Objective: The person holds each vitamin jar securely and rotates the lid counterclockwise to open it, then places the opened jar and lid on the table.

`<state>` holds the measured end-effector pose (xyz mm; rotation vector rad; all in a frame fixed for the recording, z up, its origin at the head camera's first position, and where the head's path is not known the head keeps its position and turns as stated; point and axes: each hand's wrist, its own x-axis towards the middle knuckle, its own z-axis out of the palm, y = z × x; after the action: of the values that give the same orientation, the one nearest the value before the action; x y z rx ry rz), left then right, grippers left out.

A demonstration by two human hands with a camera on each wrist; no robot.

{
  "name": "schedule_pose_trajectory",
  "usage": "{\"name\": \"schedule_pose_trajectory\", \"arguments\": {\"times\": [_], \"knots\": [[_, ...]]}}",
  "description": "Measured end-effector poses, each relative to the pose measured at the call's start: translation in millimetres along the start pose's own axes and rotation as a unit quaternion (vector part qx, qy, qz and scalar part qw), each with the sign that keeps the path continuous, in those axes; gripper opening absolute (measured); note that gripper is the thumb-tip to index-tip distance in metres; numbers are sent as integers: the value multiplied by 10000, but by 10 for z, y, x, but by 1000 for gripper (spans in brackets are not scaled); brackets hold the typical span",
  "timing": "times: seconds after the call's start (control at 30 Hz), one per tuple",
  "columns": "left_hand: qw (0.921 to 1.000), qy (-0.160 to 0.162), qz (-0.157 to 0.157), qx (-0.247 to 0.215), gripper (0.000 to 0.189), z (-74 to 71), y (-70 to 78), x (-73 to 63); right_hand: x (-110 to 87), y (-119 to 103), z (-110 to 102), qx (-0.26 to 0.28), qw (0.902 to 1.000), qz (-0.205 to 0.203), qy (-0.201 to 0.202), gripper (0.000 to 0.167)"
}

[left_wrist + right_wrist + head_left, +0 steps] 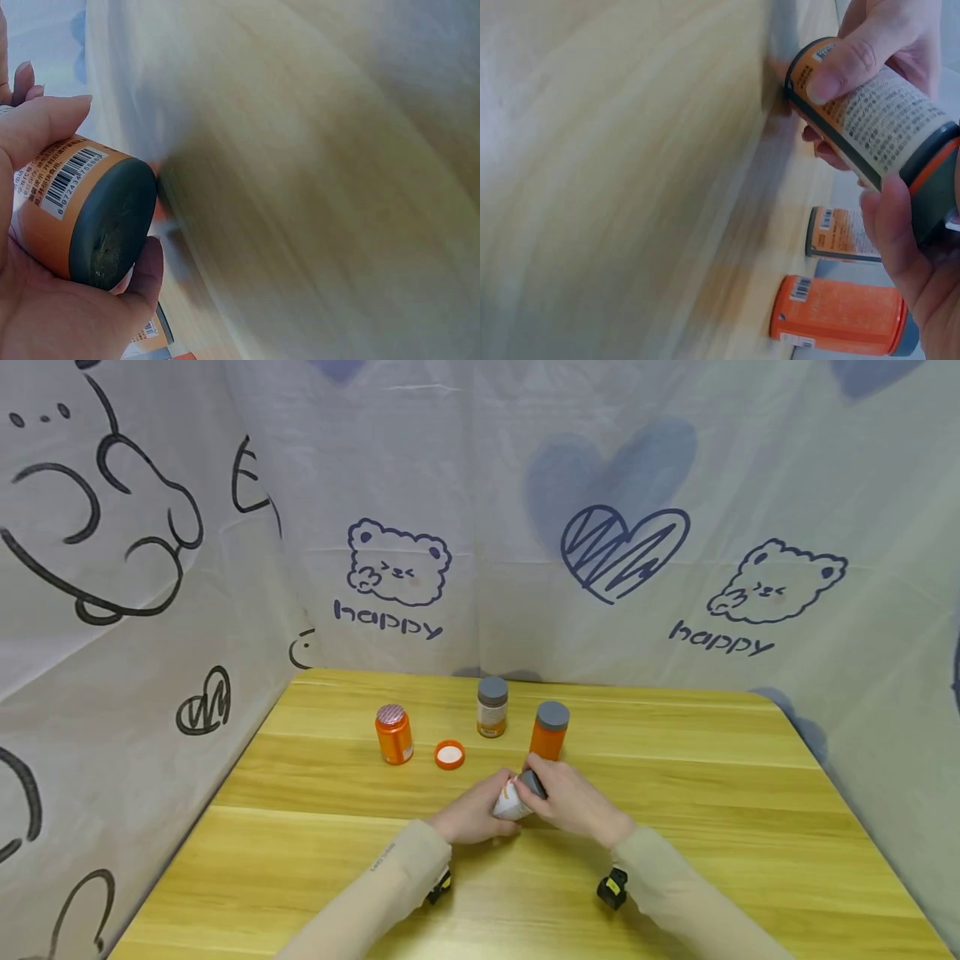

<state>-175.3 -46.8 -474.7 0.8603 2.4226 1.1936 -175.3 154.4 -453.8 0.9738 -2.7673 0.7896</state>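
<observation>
A pill bottle [512,802] with a white and orange label lies tilted between the two hands above the table. My left hand [474,810] grips its body; in the left wrist view the dark bottom [114,225] and a barcode face the camera. My right hand [573,800] holds the dark grey cap [533,783] at the other end. In the right wrist view, the printed label [881,120] shows between the hands, and an orange strip [934,166] runs round the neck beside the cap.
Behind the hands stand an orange bottle with a grey cap [552,717] and a white-and-orange bottle [492,714]. To the left stands an uncapped orange bottle [394,739] with a foil seal, beside an orange cap [449,755] lying liner up. Printed cloth [480,510] hangs behind the wooden table [712,777].
</observation>
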Motion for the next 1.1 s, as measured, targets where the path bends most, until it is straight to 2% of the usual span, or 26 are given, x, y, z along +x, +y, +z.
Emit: {"name": "schedule_pose_trajectory", "arguments": {"times": [0.23, 0.5, 1.1], "knots": [[9999, -74, 49, 101, 53, -3, -16, 11, -18, 42, -51, 53, 9993, -160, -330, 26], [9999, -60, 74, 86, 51, -10, 13, 7, -26, 57, -122, 362, 9975, -248, -556, 28], [9999, -102, -123, -27, 51, -29, 26, 19, -46, 68, -205, 996, 9918, -336, -723, 38]]}}
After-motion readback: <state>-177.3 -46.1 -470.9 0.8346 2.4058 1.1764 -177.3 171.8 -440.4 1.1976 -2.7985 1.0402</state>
